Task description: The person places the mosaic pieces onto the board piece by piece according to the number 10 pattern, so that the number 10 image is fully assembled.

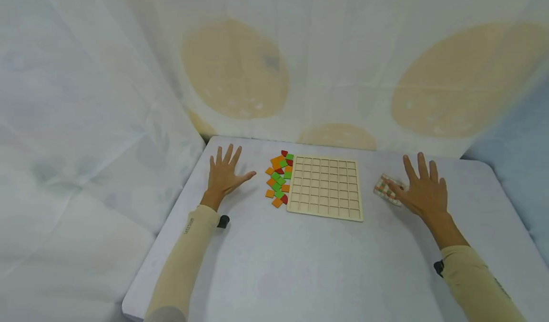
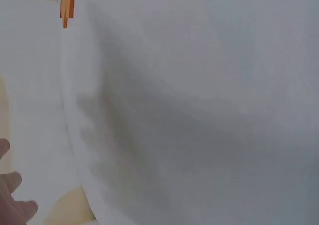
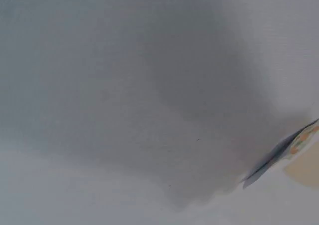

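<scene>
- The left hand [image 1: 224, 174] lies flat on the white table [image 1: 274, 265], near the far left corner. Its fingers are straight and spread wide. It holds nothing.
- The left wrist view shows only some fingertips [image 2: 12, 200] low at the left edge, and the hand's shadow on the table.
- The right hand [image 1: 422, 191] is flat too, close to the right edge of the table. Its fingers are straight and spread out.
- The thumb side of the right hand touches a small stack of tiles [image 1: 387, 188]. The stack shows red, green and white stripes along its side. The hand does not curl around it.
- The stack sits between the right hand and the wooden grid board [image 1: 326, 186], just beside the board's right edge.
- The board is pale wood with many little square holes. It lies in the middle of the far half of the table. All the holes that show have nothing in them.
- A pile of small square tiles [image 1: 279, 179] lies along the left edge of the board, touching it. The tiles are orange, green and red.
- The pile is between the left hand and the board. The left hand is near the pile and does not touch it.
- Both arms wear cream sleeves [image 1: 188, 246].
- A thin cloth with big tan spots [image 1: 233, 69] hangs behind the table.
</scene>
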